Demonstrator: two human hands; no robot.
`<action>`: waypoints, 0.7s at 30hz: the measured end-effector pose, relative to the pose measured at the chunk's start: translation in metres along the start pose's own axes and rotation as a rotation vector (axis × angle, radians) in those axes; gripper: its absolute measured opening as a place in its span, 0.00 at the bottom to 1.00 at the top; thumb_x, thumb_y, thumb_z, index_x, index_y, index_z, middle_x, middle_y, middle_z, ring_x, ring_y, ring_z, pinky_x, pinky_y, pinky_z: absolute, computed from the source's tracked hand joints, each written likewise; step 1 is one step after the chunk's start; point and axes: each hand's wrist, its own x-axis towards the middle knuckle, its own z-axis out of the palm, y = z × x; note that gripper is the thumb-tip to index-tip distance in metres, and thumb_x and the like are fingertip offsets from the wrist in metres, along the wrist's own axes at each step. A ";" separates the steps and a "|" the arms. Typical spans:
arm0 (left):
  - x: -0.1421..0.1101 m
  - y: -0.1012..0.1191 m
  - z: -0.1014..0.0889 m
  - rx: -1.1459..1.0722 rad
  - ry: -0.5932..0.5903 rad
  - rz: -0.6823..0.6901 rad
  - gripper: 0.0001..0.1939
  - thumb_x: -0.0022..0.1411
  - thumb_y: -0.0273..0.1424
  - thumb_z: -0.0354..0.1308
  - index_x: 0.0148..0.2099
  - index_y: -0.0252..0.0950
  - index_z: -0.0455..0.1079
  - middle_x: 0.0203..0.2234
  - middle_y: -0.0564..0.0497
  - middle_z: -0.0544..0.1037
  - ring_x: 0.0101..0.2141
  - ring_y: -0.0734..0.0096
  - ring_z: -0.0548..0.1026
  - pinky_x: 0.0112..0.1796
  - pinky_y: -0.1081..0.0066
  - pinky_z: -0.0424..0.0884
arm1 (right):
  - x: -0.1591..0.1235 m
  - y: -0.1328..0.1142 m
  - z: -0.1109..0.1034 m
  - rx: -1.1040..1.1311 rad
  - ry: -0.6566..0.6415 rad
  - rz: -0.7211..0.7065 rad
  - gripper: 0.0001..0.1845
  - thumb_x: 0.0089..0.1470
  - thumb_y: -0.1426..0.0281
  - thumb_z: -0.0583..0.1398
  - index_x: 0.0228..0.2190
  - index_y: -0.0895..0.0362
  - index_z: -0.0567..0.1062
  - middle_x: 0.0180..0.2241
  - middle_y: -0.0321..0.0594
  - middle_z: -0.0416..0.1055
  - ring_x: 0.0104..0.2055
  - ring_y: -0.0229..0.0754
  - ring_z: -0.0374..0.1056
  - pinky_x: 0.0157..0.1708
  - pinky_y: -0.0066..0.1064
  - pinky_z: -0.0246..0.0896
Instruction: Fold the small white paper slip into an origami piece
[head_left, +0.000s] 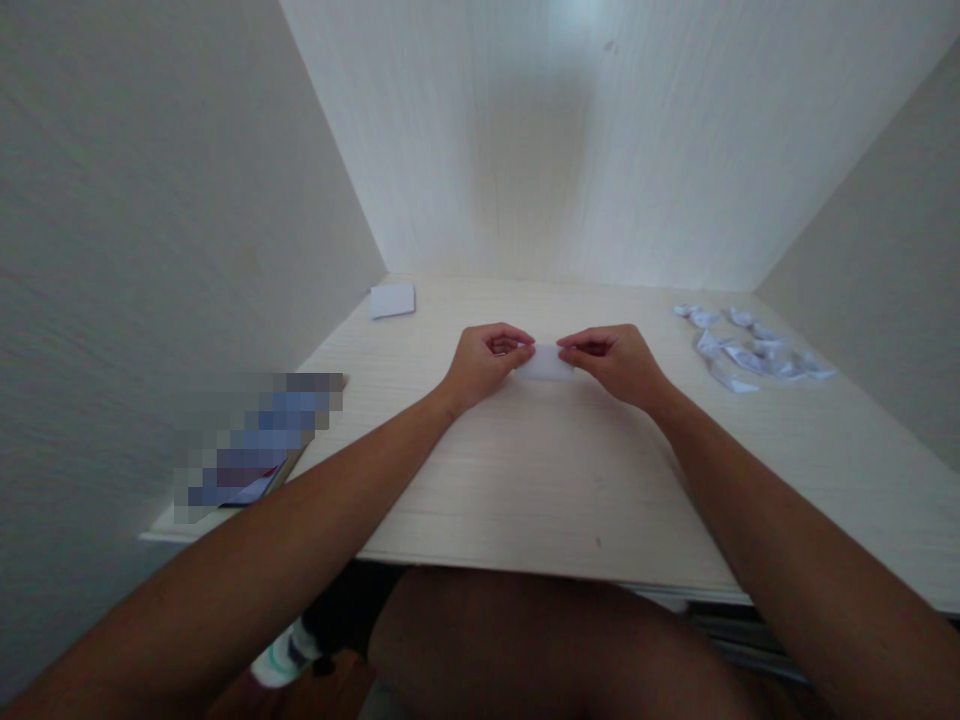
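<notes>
A small white sheet of paper (546, 364) is held just over the middle of the desk. My left hand (491, 362) pinches its upper left corner between thumb and fingers. At the upper right corner, my right hand (611, 362) grips the paper the same way. The paper's top edge runs between the two thumbs, and its lower part hangs toward me. Whether its bottom edge touches the desk I cannot tell.
Several folded white paper pieces (765, 352) lie in a group at the right. A small stack of white paper (392, 300) rests in the back left corner. Along the left edge lies a blurred-out flat item (262, 440). Walls enclose the desk (525, 490) on three sides.
</notes>
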 end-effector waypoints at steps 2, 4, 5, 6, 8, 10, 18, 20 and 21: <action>0.000 0.000 0.000 0.009 0.000 0.003 0.14 0.50 0.35 0.74 0.37 0.33 0.81 0.28 0.48 0.83 0.29 0.72 0.77 0.33 0.72 0.71 | 0.000 -0.001 0.000 0.014 -0.007 0.003 0.12 0.52 0.63 0.70 0.37 0.56 0.87 0.36 0.45 0.85 0.34 0.45 0.78 0.37 0.36 0.71; -0.001 0.001 0.001 0.026 -0.007 0.009 0.13 0.50 0.35 0.74 0.37 0.33 0.81 0.28 0.48 0.83 0.29 0.72 0.77 0.33 0.71 0.72 | -0.001 -0.003 0.001 0.026 -0.016 -0.005 0.11 0.52 0.63 0.69 0.35 0.57 0.86 0.35 0.45 0.84 0.34 0.45 0.77 0.37 0.36 0.71; -0.001 0.002 0.001 0.035 -0.014 0.012 0.13 0.50 0.35 0.74 0.37 0.33 0.81 0.28 0.47 0.83 0.29 0.72 0.77 0.33 0.71 0.72 | -0.001 -0.005 0.001 0.023 -0.021 -0.013 0.11 0.52 0.64 0.69 0.35 0.57 0.86 0.34 0.45 0.84 0.34 0.44 0.77 0.37 0.36 0.71; -0.001 0.003 0.001 0.039 -0.019 0.015 0.13 0.51 0.34 0.74 0.37 0.32 0.81 0.28 0.47 0.83 0.29 0.72 0.77 0.33 0.71 0.72 | -0.002 -0.006 0.001 0.014 -0.027 -0.020 0.11 0.53 0.64 0.69 0.35 0.57 0.86 0.34 0.44 0.84 0.34 0.44 0.77 0.37 0.36 0.70; -0.002 0.004 0.001 0.038 -0.029 0.018 0.13 0.51 0.34 0.74 0.37 0.32 0.81 0.28 0.48 0.83 0.29 0.73 0.77 0.33 0.71 0.72 | -0.002 -0.008 0.002 -0.007 -0.037 -0.028 0.11 0.53 0.64 0.68 0.36 0.57 0.86 0.34 0.44 0.84 0.34 0.44 0.77 0.37 0.35 0.69; -0.002 0.005 0.001 0.032 -0.035 0.021 0.13 0.50 0.34 0.74 0.36 0.33 0.81 0.28 0.48 0.83 0.29 0.73 0.77 0.33 0.71 0.72 | -0.003 -0.009 0.003 -0.026 -0.043 -0.025 0.11 0.54 0.64 0.68 0.37 0.57 0.86 0.35 0.44 0.84 0.33 0.43 0.76 0.36 0.35 0.68; -0.004 0.010 0.003 0.050 -0.105 0.050 0.12 0.50 0.34 0.74 0.35 0.33 0.81 0.26 0.49 0.81 0.27 0.73 0.76 0.32 0.72 0.73 | -0.005 -0.018 0.003 -0.120 -0.134 -0.029 0.14 0.57 0.61 0.64 0.33 0.59 0.84 0.28 0.40 0.79 0.28 0.39 0.67 0.29 0.32 0.58; -0.005 0.011 0.003 0.066 -0.119 0.057 0.11 0.51 0.34 0.74 0.36 0.33 0.81 0.25 0.50 0.80 0.26 0.74 0.75 0.31 0.72 0.72 | -0.005 -0.020 0.002 -0.167 -0.164 -0.032 0.13 0.57 0.62 0.63 0.32 0.59 0.83 0.26 0.39 0.77 0.27 0.38 0.65 0.29 0.31 0.57; -0.005 0.011 0.004 0.076 -0.120 0.060 0.11 0.52 0.34 0.74 0.36 0.33 0.81 0.25 0.51 0.80 0.26 0.75 0.75 0.30 0.73 0.72 | -0.004 -0.021 0.001 -0.193 -0.179 -0.031 0.13 0.57 0.63 0.63 0.31 0.59 0.82 0.26 0.39 0.76 0.27 0.38 0.65 0.29 0.31 0.56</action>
